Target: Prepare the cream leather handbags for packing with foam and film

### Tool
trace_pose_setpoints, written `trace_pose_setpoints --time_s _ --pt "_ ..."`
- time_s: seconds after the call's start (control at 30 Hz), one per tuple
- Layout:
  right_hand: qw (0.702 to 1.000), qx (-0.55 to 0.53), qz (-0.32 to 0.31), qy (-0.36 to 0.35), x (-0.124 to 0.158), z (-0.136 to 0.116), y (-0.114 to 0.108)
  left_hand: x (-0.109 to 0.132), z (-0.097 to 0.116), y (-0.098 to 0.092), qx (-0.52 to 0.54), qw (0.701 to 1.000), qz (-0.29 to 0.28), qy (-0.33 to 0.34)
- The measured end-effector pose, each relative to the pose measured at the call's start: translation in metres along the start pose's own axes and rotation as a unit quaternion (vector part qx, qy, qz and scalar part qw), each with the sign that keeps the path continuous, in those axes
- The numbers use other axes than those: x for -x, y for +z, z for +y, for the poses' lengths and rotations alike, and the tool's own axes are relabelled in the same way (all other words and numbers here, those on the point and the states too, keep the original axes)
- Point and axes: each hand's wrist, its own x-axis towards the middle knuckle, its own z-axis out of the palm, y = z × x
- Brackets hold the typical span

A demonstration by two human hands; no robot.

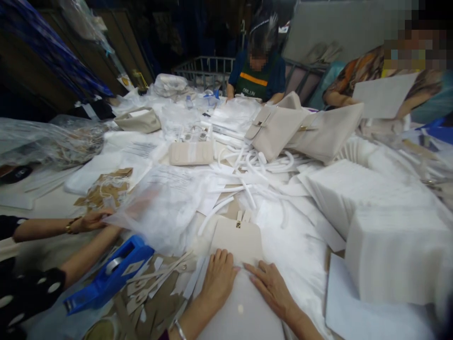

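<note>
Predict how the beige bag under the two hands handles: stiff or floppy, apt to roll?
The beige bag is probably fairly stiff: its flap lies flat with clean edges, and similar bags farther back hold their shape. If pushed, it would likely slide rather than roll, lying broad and flat beneath the left hand and right hand.

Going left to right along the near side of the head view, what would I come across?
Co-worker's polka-dot sleeve, blue tape dispenser, wearer's left hand, wearer's right hand, stack of white sheets.
</note>
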Motion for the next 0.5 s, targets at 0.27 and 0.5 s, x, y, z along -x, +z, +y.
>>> trace_pose_setpoints --time_s 0.27,0.5 --pt "0.994 -0.1 0.03 0.036 -0.009 0.029 -0.004 -0.004 -0.009 0.005 0.053 0.998 -0.016 -0.01" --pt "0.962 0.047 0.213 0.162 -0.169 0.038 -0.05 -0.006 -0.006 0.0 0.047 0.999 -0.02 -0.006"
